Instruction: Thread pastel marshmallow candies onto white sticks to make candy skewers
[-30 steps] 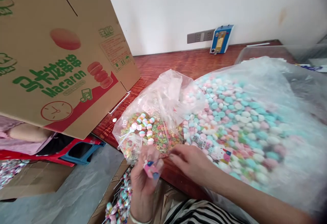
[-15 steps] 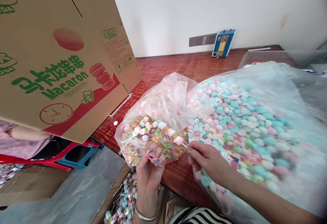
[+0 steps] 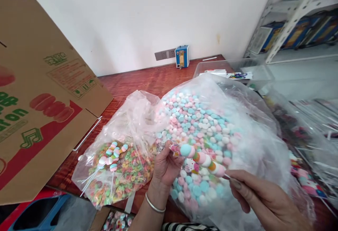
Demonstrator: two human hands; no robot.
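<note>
My right hand [image 3: 260, 196] pinches the white stick of a candy skewer [image 3: 202, 158], strung with pastel domed candies and small coloured rings. My left hand [image 3: 167, 166] is closed on a small clear wrapper [image 3: 175, 149] with a pink and purple print. The skewer's tip meets the wrapper; I cannot tell how far inside it sits. Both hands are over a large clear bag [image 3: 200, 118] of pink, blue and white candies. On the left lies a bag of ring candies [image 3: 132, 169], with several strung skewers [image 3: 113, 153] on top.
A large printed carton [image 3: 52, 94] leans in from the left. Behind are a blue device [image 3: 182, 57] by the wall sockets [image 3: 165, 54] and a clear plastic tray [image 3: 198, 70]. A shelf [image 3: 280, 37] stands at right. Below, a box holds wrapped candies [image 3: 118, 221].
The view has turned right. My hands have moved from near the ring-candy bag to over the large bag. The skewer's tip has come to the wrapper in my left hand.
</note>
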